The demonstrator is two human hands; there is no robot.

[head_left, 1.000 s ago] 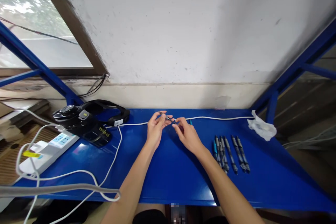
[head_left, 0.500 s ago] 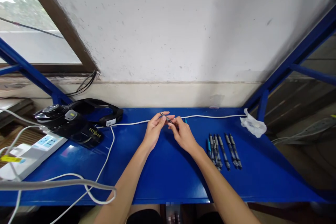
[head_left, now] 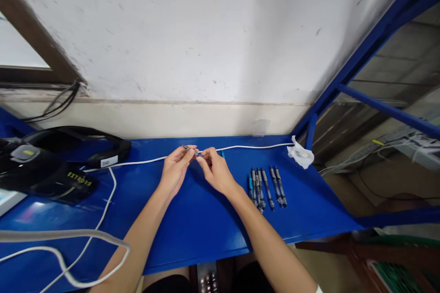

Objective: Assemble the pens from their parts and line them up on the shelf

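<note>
Both hands meet over the far middle of the blue table, holding a slim dark pen [head_left: 193, 150] between them. My left hand [head_left: 174, 169] is closed on the end with the metallic tip, thumb and fingers pinching it. My right hand [head_left: 218, 169] grips the other end, its fingertips close to the left ones and partly hiding the pen. A small teal piece [head_left: 223, 154] shows just behind my right hand. To the right lie several black pens [head_left: 266, 187] in a loose row, with a teal pen [head_left: 250, 186] at their left end.
A crumpled white plastic wrapper [head_left: 301, 154] lies at the far right corner. White cables [head_left: 113, 187] cross the table's left side and back. At left are a black strap [head_left: 113, 149] and a black device [head_left: 51, 178]. Blue frame bars [head_left: 343, 78] rise at right.
The view has turned to the right, so the table and its things appear further left. Both hands stay together on the pen; its angle between the fingers has shifted slightly.
</note>
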